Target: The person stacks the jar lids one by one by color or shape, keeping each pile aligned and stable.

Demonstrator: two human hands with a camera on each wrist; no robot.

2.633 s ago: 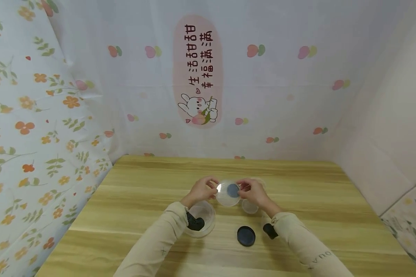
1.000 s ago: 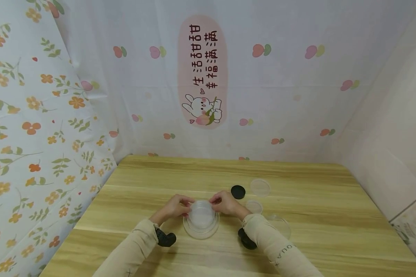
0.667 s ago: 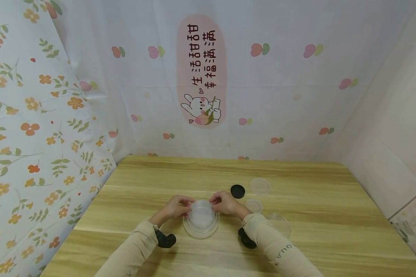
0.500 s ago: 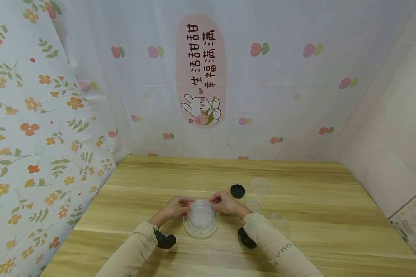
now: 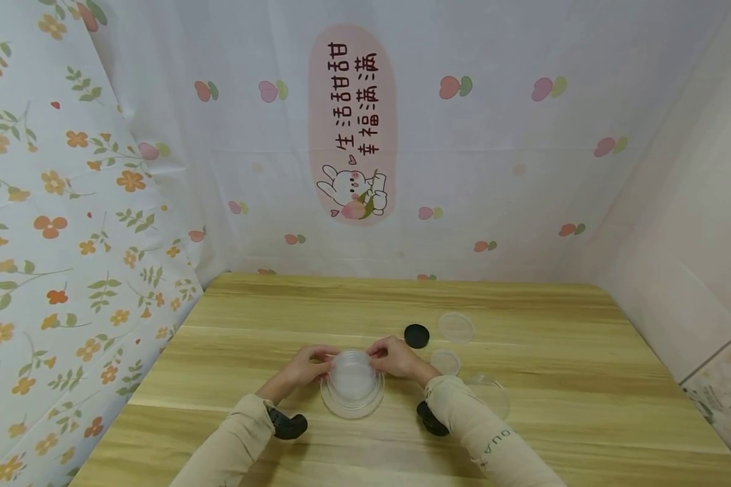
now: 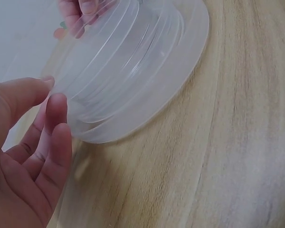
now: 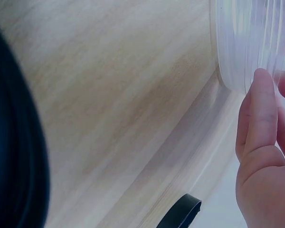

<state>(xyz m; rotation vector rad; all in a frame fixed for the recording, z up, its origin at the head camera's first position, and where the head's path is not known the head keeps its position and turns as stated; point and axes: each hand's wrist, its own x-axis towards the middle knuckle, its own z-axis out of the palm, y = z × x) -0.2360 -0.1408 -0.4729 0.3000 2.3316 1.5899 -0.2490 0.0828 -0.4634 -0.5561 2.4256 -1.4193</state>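
A stack of clear round plastic lids (image 5: 352, 399), the widest at the bottom, stands on the wooden table; the left wrist view shows several rims close together. My left hand (image 5: 307, 365) pinches the edge of the top clear lid (image 5: 353, 368) between thumb and forefinger. Opposite it, the fingers of my right hand (image 5: 396, 357) pinch the same lid's other side. In the right wrist view, the right forefinger (image 7: 263, 109) lies along the stack's side, its tip at the upper rims.
Right of the stack lie a black lid (image 5: 417, 335) and loose clear lids: one at the back (image 5: 456, 327), a smaller one (image 5: 445, 362) and a larger one (image 5: 489, 396) beside the right sleeve (image 5: 481, 419). Another dark round edge (image 7: 12, 142) looms near the right wrist camera.
Both hands have brought a clear lid from the back right down onto the stack, leaving the black lid behind in plain sight. Over the last second the hands have hardly moved.
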